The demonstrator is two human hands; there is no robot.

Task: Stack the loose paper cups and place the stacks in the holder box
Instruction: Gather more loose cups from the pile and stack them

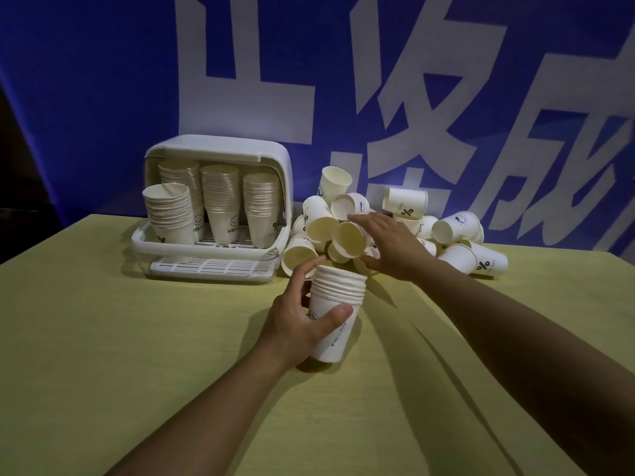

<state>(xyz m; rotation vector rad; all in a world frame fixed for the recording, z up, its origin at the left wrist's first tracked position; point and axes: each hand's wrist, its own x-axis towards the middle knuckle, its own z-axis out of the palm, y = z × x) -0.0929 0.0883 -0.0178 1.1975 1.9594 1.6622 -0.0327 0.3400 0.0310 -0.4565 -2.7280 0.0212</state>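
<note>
Banner [412, 97] lettering cut off — right hand [388, 245] hiding pile cups [347, 235]

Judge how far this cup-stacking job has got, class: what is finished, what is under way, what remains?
Done: four stacks stand in the holder box.

In hand: the left hand grips a partial stack, upright on the table. The right hand reaches into the loose pile, fingers on a cup.

Left: many loose cups lie behind it, including those at the right; the held stack is not yet boxed.

Staged demonstration or event booth: a table [103, 338] under yellow-green cloth stands before a blue banner [103, 97] with large white characters across the frame's top.
</note>
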